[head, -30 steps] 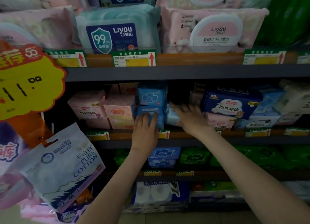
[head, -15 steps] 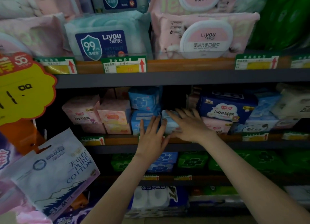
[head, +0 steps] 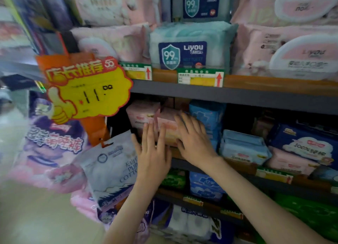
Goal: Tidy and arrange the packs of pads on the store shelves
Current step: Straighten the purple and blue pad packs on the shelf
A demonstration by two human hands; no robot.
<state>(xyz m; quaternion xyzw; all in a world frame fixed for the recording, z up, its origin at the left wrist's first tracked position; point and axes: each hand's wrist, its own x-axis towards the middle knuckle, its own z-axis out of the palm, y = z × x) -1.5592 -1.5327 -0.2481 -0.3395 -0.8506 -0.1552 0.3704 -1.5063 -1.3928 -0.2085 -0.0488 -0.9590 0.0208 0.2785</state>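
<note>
left hand (head: 153,162) moved off blue packs (head: 208,115) onto pink packs (head: 143,115) | right hand (head: 193,141) followed, fingers flat | view swung left

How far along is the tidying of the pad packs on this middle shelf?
Looks done: the blue packs stand stacked. In hand: the left hand and right hand, fingers straight, rest against the pink packs. Left: the pale blue pack beside lies slumped.

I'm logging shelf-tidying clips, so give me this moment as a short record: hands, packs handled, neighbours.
left hand: fingers straight, against the pink packs
right hand: fingers spread, flat on the pink packs
right neighbour: blue packs
left of the packs: yellow price sign
</note>
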